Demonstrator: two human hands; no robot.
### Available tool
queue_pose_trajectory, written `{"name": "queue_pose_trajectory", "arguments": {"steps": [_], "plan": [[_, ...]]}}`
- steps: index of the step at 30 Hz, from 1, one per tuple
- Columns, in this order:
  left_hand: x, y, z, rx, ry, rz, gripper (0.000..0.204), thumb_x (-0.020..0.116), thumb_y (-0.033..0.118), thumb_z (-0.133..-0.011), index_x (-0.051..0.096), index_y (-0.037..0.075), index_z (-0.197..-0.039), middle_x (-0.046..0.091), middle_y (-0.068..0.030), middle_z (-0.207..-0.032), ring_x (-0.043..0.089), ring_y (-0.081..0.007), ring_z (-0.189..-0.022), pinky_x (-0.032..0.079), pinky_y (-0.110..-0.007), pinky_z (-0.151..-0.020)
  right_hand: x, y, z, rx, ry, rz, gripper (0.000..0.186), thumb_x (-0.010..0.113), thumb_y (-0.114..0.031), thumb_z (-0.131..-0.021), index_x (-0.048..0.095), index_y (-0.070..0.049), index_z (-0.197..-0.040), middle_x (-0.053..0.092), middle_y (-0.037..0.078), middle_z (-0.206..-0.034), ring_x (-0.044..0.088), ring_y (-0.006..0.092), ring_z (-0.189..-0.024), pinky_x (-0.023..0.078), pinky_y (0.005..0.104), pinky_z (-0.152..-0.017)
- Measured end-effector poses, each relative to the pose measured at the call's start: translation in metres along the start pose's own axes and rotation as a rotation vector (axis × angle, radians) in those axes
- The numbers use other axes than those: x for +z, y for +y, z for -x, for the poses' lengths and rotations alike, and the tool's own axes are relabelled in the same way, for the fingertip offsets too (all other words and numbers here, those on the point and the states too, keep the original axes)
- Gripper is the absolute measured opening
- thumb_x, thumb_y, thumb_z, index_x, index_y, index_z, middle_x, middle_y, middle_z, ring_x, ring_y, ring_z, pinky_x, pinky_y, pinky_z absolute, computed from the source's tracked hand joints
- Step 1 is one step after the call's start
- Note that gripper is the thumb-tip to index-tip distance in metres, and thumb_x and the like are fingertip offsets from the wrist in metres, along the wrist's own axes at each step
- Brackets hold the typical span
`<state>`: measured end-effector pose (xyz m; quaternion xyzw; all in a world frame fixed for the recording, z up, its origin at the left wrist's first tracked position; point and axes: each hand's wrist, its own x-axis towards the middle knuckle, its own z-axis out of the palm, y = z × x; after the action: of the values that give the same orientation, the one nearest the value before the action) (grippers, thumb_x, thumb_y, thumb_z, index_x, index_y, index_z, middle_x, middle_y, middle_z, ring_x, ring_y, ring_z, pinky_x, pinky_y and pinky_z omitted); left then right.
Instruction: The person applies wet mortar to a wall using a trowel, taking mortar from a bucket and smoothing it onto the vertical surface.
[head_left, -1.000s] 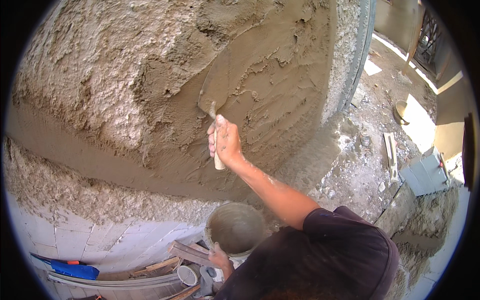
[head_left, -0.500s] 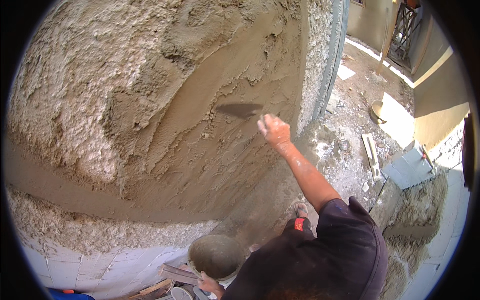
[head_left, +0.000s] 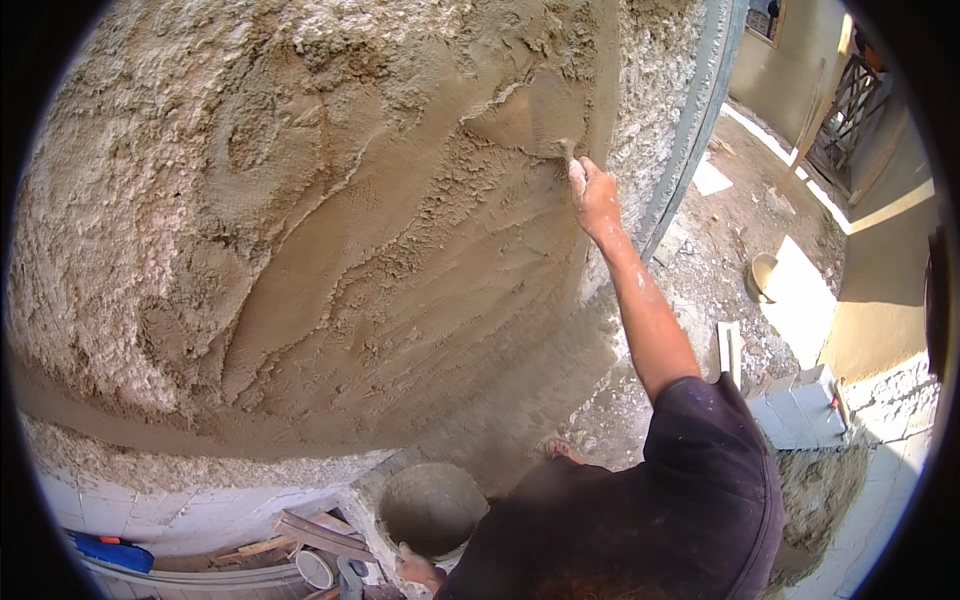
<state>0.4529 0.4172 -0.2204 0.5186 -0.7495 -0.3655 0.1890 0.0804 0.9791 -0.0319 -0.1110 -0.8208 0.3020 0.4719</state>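
Note:
My right hand (head_left: 596,198) is closed around the handle of a trowel (head_left: 549,112). The trowel's blade lies against wet grey-brown mortar (head_left: 400,250) on the wall, near the upright right edge of the coat. Low in the view, my left hand (head_left: 418,568) grips the near rim of a round bucket (head_left: 402,482) close to my body; part of this hand is hidden by my dark shirt. Inside the bucket, grey mortar shows. Smooth streaks and rough ridges cover the plastered patch, with paler rough render (head_left: 110,250) left of it.
A grey metal frame (head_left: 690,130) edges the wall. Boards (head_left: 325,537), a white round lid (head_left: 314,569) and a blue object (head_left: 112,550) lie by the bucket. On the right are grey blocks (head_left: 800,412), a tan bowl (head_left: 764,277) and rubble-strewn ground (head_left: 740,220).
My right hand has carried the trowel up and to the right, toward the wall's edge; the blade now lies on the mortar. My left hand stays at the bucket. The view has shifted slightly.

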Motion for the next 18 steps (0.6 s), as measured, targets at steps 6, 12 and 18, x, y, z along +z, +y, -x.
{"name": "queue_pose_trajectory", "arguments": {"steps": [6, 12, 18], "plan": [[0.022, 0.029, 0.035, 0.015, -0.159, 0.204, 0.028, 0.065, 0.016, -0.085, 0.055, -0.009, -0.075, 0.058, -0.0108, -0.071, 0.048, -0.0193, -0.062, 0.044, -0.037, -0.059, 0.016, -0.015, 0.092, 0.639, 0.064, -0.354, 0.038, 0.048, -0.029, -0.099, 0.058, 0.001, -0.080, 0.055, 0.020, -0.059, 0.057, 0.0334, -0.053, 0.043, 0.0451, -0.054], [0.029, 0.043, 0.036, 0.113, -0.082, 0.185, 0.029, 0.065, 0.014, -0.084, 0.051, -0.006, -0.068, 0.055, -0.0083, -0.067, 0.045, -0.0184, -0.059, 0.043, -0.037, -0.056, -0.010, -0.126, 0.035, -0.258, -0.176, 0.066, 0.031, 0.053, -0.037, -0.095, 0.052, -0.007, -0.085, 0.063, 0.016, -0.072, 0.064, 0.0349, -0.061, 0.050, 0.0456, -0.053], [0.020, 0.038, 0.037, 0.060, -0.117, 0.288, 0.029, 0.064, 0.013, -0.084, 0.047, -0.001, -0.065, 0.052, -0.0053, -0.066, 0.044, -0.0155, -0.059, 0.041, -0.036, -0.054, -0.030, -0.069, -0.048, -0.145, 0.011, 0.240, 0.035, 0.052, -0.040, -0.094, 0.059, -0.006, -0.088, 0.066, 0.019, -0.073, 0.066, 0.0376, -0.065, 0.052, 0.0491, -0.057]]}}
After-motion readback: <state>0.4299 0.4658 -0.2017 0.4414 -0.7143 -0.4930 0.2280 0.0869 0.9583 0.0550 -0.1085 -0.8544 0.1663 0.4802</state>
